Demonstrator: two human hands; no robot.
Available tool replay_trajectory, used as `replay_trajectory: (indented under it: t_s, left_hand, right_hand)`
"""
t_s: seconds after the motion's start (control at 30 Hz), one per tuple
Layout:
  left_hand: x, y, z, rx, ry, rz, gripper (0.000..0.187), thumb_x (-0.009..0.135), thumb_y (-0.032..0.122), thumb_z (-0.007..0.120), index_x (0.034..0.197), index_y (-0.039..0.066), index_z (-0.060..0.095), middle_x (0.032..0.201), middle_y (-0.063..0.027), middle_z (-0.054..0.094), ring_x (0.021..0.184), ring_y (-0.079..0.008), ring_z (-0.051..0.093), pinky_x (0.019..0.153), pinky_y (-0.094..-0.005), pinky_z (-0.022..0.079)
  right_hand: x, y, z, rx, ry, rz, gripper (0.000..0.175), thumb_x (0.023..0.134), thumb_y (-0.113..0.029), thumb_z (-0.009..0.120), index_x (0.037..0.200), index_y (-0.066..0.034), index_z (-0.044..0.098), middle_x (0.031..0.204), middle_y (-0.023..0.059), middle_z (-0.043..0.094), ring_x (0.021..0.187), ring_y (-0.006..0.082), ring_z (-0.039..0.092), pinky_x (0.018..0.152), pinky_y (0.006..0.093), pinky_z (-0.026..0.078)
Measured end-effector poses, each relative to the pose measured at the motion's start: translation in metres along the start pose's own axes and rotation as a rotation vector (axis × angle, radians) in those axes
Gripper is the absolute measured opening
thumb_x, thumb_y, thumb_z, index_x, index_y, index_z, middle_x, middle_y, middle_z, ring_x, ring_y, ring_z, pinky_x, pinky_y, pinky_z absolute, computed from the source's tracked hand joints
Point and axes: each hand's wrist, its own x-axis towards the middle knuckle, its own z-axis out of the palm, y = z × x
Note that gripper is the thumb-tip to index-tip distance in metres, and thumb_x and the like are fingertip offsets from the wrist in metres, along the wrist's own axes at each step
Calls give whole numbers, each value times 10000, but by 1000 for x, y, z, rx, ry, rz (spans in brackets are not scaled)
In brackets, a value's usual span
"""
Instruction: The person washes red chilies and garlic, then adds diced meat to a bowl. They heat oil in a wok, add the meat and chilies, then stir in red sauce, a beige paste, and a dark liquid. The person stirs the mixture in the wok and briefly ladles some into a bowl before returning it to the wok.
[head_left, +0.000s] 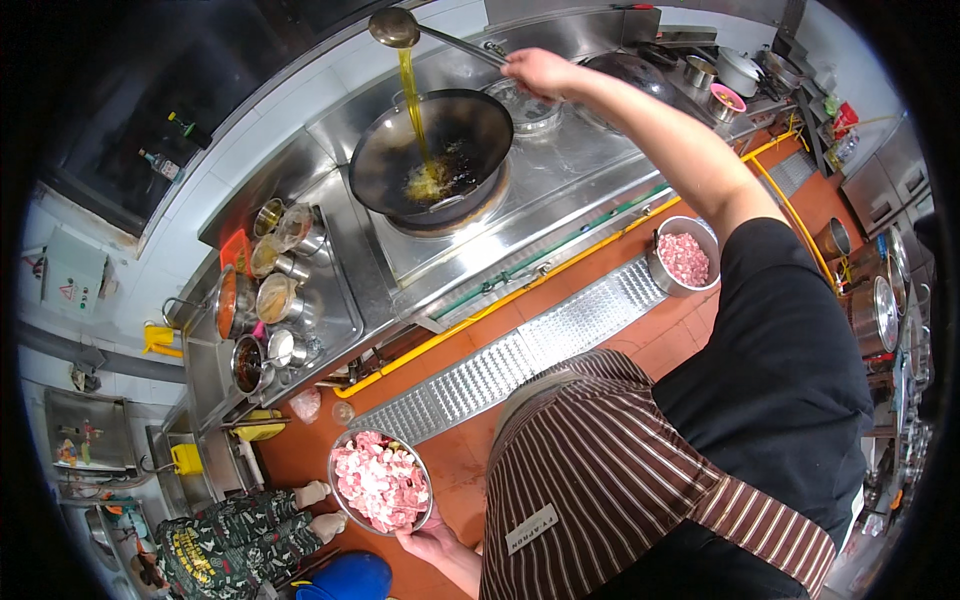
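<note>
My right hand (536, 73) grips the long handle of a metal ladle (394, 28), raised above the back rim of a large wok (472, 142). Yellow oil (409, 90) streams from the ladle into the wok and foams where it lands. The wok sits tilted on a round burner of the steel range. With my left hand (431, 536) I hold the rim of a round metal bowl (430, 480) heaped with pieces of raw pink meat (379, 480), low at the left of my striped apron.
Seasoning pots stand on a steel tray (349, 319) left of the wok. A pot of diced meat (682, 259) is by the floor grating (480, 367). A yellow gas pipe (450, 335) runs along the range front. Another person (225, 547) is at lower left, near a blue tub (352, 576).
</note>
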Motion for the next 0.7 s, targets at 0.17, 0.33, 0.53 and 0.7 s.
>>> replay_trajectory:
  t_s: [0.17, 0.33, 0.53, 0.7]
  left_hand:
    - [-4, 0, 6, 1, 3, 15, 826, 730, 124, 674, 1507, 16, 418, 1477, -194, 528, 1319, -394, 554, 1035, -531, 541]
    - [-9, 2, 13, 39, 108, 23, 814, 742, 135, 672, 1507, 20, 418, 1475, -188, 531, 1311, -386, 559, 1043, -521, 537]
    - [-14, 2, 16, 68, 163, 27, 807, 744, 131, 666, 1501, 11, 413, 1480, -181, 518, 1327, -364, 550, 1052, -507, 544]
    - [-13, 1, 10, 59, 120, 33, 795, 748, 141, 683, 1493, 29, 431, 1477, -164, 530, 1312, -355, 561, 1046, -492, 535]
  right_hand:
    - [-14, 69, 52, -347, 122, -18, 466, 1002, -325, 575, 1384, -58, 586, 932, 217, 718, 606, 323, 698, 540, 427, 563]
    - [-8, 126, 96, -473, -58, 232, 394, 1013, -314, 547, 1276, -35, 633, 964, 222, 723, 673, 351, 717, 561, 438, 590]
    - [14, 167, 138, -450, -81, 324, 363, 1012, -302, 551, 1070, 35, 673, 864, 221, 709, 597, 346, 693, 503, 485, 541]
    - [22, 170, 165, 181, -266, 463, 399, 1062, -278, 485, 780, -20, 599, 574, 49, 530, 405, 175, 481, 386, 365, 394]
